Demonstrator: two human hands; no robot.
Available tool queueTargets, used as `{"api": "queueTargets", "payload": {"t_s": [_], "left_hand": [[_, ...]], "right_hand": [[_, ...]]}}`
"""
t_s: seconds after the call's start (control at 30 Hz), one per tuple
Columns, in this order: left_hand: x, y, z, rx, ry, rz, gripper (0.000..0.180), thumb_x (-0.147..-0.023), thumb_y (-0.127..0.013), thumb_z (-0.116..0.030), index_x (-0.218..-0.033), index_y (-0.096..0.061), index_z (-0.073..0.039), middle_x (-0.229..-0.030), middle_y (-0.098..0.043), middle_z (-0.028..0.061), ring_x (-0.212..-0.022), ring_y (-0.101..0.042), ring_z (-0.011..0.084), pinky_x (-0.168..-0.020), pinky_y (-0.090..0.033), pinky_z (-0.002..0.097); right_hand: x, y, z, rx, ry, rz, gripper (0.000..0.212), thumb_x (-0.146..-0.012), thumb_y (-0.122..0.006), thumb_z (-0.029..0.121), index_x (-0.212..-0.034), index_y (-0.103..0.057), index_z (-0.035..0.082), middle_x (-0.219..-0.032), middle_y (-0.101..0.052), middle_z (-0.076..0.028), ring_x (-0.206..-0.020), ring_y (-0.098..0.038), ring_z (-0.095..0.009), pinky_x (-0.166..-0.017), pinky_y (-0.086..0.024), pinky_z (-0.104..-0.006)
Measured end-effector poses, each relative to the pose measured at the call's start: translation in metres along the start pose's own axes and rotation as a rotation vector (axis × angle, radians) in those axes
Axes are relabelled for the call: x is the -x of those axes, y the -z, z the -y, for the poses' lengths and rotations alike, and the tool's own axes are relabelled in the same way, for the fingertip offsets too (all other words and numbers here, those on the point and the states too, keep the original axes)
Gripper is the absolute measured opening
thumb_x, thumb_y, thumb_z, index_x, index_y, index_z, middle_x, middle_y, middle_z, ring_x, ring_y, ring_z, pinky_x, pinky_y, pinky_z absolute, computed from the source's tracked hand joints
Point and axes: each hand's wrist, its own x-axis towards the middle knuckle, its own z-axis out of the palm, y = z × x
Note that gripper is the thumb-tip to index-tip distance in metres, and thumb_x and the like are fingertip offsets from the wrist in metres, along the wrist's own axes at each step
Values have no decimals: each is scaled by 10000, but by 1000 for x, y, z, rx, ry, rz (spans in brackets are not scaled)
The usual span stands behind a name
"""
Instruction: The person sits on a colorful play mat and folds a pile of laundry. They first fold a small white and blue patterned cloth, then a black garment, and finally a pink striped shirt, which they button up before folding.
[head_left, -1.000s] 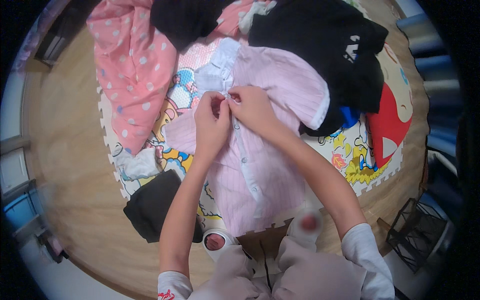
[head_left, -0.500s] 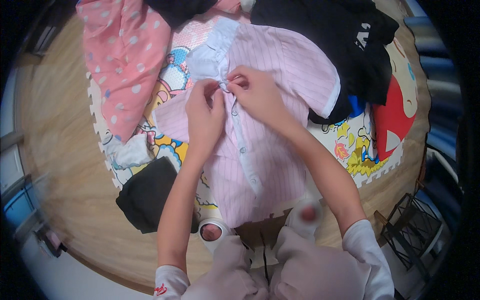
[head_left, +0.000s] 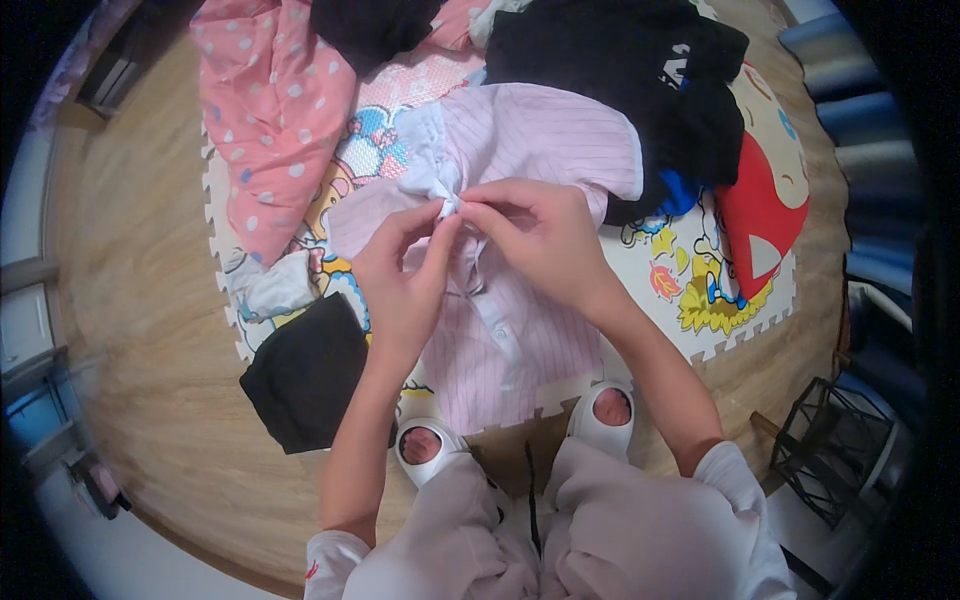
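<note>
A pink striped short-sleeved shirt (head_left: 545,345) with a pale collar and a buttoned front strip lies spread before me on a printed foam mat. My left hand (head_left: 405,265) pinches the front strip just below the collar between thumb and fingers. Right beside it, my right hand (head_left: 540,235) grips the same spot, fingertips meeting the left ones. The cloth is pulled up and bunched there, so whatever button is between the fingertips is hidden. Lower on the strip, a round snap or button (head_left: 501,334) shows.
A folded black garment (head_left: 305,375) lies left of my arm, beside a small white cloth (head_left: 280,287). Pink polka-dot fabric (head_left: 275,130) covers the mat's far left. Black clothing (head_left: 600,80) and a red piece (head_left: 775,220) lie at the right. Both my white shoes (head_left: 428,447) touch the near side.
Both hands have drawn nearer to me, lifting and bunching the shirt's front below the collar. The collar and upper shirt have folded and shifted with them.
</note>
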Motion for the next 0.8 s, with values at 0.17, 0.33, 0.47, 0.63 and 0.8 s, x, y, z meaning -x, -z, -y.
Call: {"api": "queueTargets", "payload": {"t_s": [0.17,0.33,0.47,0.63,0.8], "left_hand": [[8,3,-11,-237,-335,-21,147,-826,-677,12,-969,-650,37,-839,-675,130,-717,-660,150,-665,-502,253],[16,-3,-21,32,-128,5,107,-872,-631,1,-974,-613,28,-787,-633,74,-676,-594,97,-614,-461,224],[21,-6,-34,306,98,73,109,-911,-598,-26,-1009,-585,20,-779,-583,22,-673,-523,49,-579,-428,206],[25,-11,-34,62,-50,21,89,-883,-598,4,-969,-582,19,-803,-596,67,-659,-548,101,-567,-429,235],[21,-12,-38,-337,-420,-38,135,-805,-609,62,-931,-580,24,-825,-596,140,-632,-585,230,-579,-467,322]], "right_hand": [[12,5,16,163,109,-5,152,-864,-632,111,-918,-681,-22,-839,-698,-148,-728,-688,-238,-664,-524,-298],[25,4,20,-42,58,30,110,-883,-604,78,-920,-624,-24,-831,-672,-152,-748,-677,-244,-671,-515,-308],[34,-2,9,-192,9,8,101,-888,-602,62,-945,-605,-22,-850,-659,-166,-757,-674,-251,-674,-513,-310],[38,-6,12,45,117,-169,97,-884,-609,59,-944,-605,-18,-845,-657,-159,-738,-671,-251,-661,-517,-308],[40,-6,19,97,241,-213,127,-866,-631,71,-967,-625,-6,-839,-652,-153,-703,-658,-277,-641,-524,-340]]}}
